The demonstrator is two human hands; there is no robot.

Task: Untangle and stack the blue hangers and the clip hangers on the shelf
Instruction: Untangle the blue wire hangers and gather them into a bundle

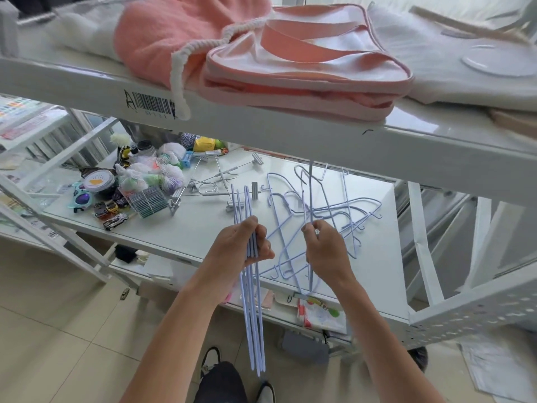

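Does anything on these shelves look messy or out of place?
Yes. The loose blue hangers lie crossed and hooked together on the shelf. Behind them, metal clip hangers lie scattered at odd angles. A pink bag overhangs the upper shelf's edge.

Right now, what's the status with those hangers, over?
Left hand grips bundle of blue hangers. Right hand pinches one hanger from tangled blue pile on shelf. Clip hangers untouched behind. Upper shelf edge hangs close overhead.

On the shelf (290, 175), the tangled hangers (325, 216) lie right of the clip hangers (215, 181); toy cars (112, 213) and bags (151, 173) sit farther left. Folded cloth (290, 71) rests on the upper shelf (261, 126).
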